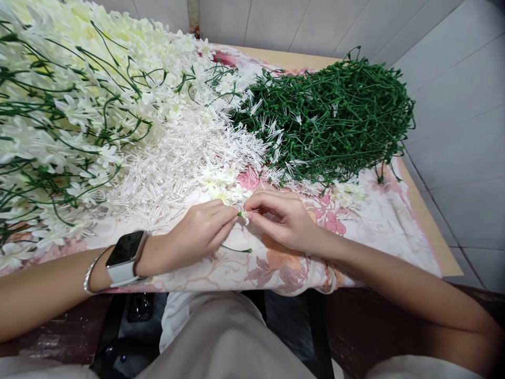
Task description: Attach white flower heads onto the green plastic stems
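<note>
My left hand (203,229), with a watch and a bangle on its wrist, pinches a green plastic stem (235,249). One branch of the stem comes out below the fingers, and a green tip shows at the fingertips. Facing it, my right hand (282,216) is closed on a small white artificial flower (245,217) at that tip. The fingertips of both hands nearly meet. Just beyond them lies a small cluster of loose white petals (221,181) with pale yellow centres.
A heap of thin white stamens (177,158) lies behind my hands. Green stems (335,116) are piled at the back right, and assembled white flowers (71,116) fill the left. A floral cloth (394,231) covers the table, with a tiled wall (465,116) behind and to the right.
</note>
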Demonstrator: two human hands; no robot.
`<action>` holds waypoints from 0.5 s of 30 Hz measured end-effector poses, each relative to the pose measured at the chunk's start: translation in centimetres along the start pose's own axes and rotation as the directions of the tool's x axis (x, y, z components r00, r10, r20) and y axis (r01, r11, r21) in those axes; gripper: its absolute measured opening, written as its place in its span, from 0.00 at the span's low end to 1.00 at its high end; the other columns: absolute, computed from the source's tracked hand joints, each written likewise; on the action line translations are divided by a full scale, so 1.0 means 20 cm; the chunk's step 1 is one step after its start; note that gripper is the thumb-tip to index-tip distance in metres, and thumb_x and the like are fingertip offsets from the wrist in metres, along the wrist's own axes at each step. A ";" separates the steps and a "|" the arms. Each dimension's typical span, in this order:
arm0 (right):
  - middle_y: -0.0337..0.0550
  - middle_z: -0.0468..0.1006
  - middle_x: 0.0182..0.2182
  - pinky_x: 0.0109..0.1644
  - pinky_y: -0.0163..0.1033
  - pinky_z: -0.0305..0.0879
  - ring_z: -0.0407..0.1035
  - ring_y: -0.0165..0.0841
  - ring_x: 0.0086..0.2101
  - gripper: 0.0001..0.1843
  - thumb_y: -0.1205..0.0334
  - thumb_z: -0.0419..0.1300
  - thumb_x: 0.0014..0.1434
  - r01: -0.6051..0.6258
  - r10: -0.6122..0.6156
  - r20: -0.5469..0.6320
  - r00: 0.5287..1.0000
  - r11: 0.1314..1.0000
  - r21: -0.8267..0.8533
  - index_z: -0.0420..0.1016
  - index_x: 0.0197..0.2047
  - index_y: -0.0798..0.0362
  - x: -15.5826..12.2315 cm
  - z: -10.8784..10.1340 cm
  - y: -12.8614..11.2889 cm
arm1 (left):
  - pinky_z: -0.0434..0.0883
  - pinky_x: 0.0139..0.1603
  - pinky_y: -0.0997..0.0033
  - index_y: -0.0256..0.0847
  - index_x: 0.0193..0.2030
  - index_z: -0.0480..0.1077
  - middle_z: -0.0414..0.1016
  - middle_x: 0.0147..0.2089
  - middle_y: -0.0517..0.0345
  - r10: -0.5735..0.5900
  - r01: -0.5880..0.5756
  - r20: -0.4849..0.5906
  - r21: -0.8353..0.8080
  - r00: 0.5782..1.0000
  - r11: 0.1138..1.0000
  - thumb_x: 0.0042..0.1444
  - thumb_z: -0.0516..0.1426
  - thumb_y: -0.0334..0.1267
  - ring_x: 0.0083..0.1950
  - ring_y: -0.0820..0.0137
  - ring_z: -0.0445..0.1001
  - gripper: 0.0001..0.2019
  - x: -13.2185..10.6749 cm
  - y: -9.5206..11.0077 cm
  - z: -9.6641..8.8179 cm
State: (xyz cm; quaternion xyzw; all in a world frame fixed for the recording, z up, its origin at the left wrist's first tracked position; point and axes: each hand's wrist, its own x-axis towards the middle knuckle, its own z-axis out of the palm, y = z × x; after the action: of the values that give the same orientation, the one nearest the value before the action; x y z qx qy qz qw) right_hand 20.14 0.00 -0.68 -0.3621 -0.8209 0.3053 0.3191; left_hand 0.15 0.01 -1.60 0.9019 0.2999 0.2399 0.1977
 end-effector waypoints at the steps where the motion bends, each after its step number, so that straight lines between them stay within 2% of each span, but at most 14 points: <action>1: 0.41 0.74 0.26 0.32 0.33 0.61 0.65 0.26 0.27 0.05 0.69 0.55 0.58 -0.007 0.007 -0.001 1.000 1.000 0.004 0.71 0.32 0.58 0.00 0.00 0.00 | 0.61 0.29 0.76 0.37 0.28 0.63 0.63 0.24 0.60 -0.006 0.006 0.001 0.004 1.000 1.000 0.63 0.46 0.32 0.27 0.75 0.62 0.12 0.00 0.00 0.00; 7: 0.39 0.72 0.24 0.28 0.31 0.57 0.61 0.24 0.25 0.05 0.68 0.56 0.57 -0.095 0.094 0.020 0.995 0.993 0.071 0.71 0.32 0.58 0.00 0.01 0.00 | 0.61 0.28 0.76 0.38 0.28 0.62 0.63 0.24 0.60 -0.030 0.030 0.024 0.014 0.999 0.999 0.64 0.44 0.33 0.26 0.75 0.62 0.14 0.00 0.01 0.00; 15: 0.39 0.71 0.25 0.27 0.30 0.58 0.62 0.24 0.25 0.04 0.69 0.55 0.56 -0.138 0.130 0.056 0.990 0.978 0.159 0.71 0.33 0.58 -0.01 0.03 0.00 | 0.61 0.29 0.76 0.37 0.26 0.62 0.62 0.24 0.60 0.001 -0.001 0.016 0.022 1.000 1.000 0.63 0.46 0.32 0.26 0.75 0.62 0.13 -0.01 0.00 0.00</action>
State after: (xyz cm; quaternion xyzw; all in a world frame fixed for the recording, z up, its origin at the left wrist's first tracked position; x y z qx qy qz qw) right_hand 19.87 -0.24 -1.12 -0.3824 -0.7739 0.4002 0.3076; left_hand 0.10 -0.17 -1.70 0.9061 0.3005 0.2296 0.1898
